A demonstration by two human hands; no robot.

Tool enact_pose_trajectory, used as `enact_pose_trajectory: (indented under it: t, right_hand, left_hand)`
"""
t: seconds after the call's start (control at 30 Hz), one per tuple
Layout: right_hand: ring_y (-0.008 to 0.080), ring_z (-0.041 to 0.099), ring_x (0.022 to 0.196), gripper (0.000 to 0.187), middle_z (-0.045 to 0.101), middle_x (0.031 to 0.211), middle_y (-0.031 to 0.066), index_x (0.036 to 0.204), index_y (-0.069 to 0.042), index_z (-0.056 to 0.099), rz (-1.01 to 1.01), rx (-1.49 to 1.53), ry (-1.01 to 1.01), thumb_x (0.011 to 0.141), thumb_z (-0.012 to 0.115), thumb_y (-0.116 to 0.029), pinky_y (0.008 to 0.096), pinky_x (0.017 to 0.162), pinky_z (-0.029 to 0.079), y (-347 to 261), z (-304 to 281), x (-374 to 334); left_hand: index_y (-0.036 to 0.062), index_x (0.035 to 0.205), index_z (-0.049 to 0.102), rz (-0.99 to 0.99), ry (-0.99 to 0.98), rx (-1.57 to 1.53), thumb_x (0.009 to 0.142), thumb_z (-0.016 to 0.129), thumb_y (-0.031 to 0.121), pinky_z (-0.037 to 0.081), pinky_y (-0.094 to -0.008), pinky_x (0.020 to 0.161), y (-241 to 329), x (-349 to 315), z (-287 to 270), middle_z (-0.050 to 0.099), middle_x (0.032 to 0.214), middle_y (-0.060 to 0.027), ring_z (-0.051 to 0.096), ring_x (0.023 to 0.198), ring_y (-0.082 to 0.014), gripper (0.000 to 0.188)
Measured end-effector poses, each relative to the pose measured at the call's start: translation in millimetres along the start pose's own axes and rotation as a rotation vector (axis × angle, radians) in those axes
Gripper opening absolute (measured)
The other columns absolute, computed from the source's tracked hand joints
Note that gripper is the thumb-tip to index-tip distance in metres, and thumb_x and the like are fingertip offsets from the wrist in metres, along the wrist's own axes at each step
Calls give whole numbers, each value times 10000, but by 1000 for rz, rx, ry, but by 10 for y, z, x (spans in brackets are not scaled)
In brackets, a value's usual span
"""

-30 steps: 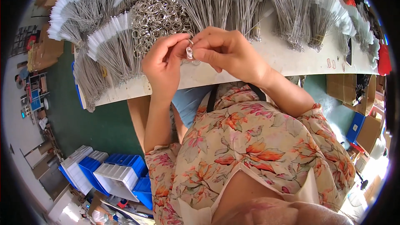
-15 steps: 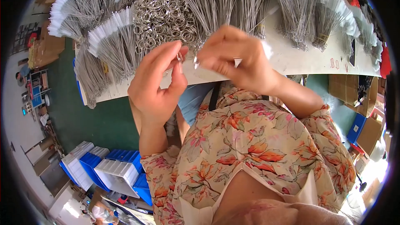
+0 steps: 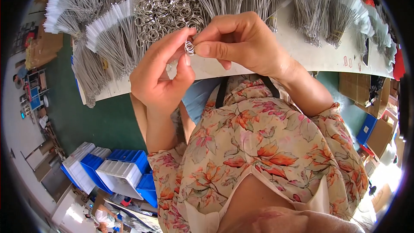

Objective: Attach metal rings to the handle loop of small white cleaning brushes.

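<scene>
Rings: we see a few small metal rings, close together like a short coil, in the air between our two hands and in front of the pile.
Left hand: its thumb is below and its forefinger above, and this grip seems to keep the rings between the two tips; how firmly it presses, we cannot tell.
Right hand: thumb and forefinger come together and pinch the rings at their right side.
Weight and feel: we judge the rings to be very light, stiff and hard to break, but smooth and shiny, so they may slip or turn easily.
Where to hold: we think the outer rim is best, with only the tips of thumb and forefinger, so that the openings remain free.
Pile: many similar rings lie in a loose heap on the counter, just beyond our hands.
Brushes: bunches with thin metal stems and white bristles lie on both sides of the pile.
</scene>
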State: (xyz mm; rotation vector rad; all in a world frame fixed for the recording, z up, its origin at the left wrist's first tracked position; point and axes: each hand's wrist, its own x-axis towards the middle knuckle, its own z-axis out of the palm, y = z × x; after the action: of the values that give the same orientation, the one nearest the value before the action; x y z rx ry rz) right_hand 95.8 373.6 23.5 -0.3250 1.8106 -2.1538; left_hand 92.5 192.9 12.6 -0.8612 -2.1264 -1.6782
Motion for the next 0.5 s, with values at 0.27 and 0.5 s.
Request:
enact_pose_trajectory:
  t: [0.27,0.5]
  right_hand:
    - [109,536,575,82,571,712,29,846,-47,653,-342,-621,158,767,667,-68,228,480,422,542,11,-138]
    - [192,564,719,220,586,776,47,871,-56,624,-730,-1092,27,652,643,-66,299,622,483,1106,-91,-260]
  left_hand:
    - [3,1094,586,-394,-160,68,784,610,15,502,-253,668,-241,166,-273,632,981,-134,624,777,-137,311]
    - [57,826,617,-661,-203,1129,815,603,300,454,-400,692,-1226,211,-1101,632,839,-108,597,784,-306,243]
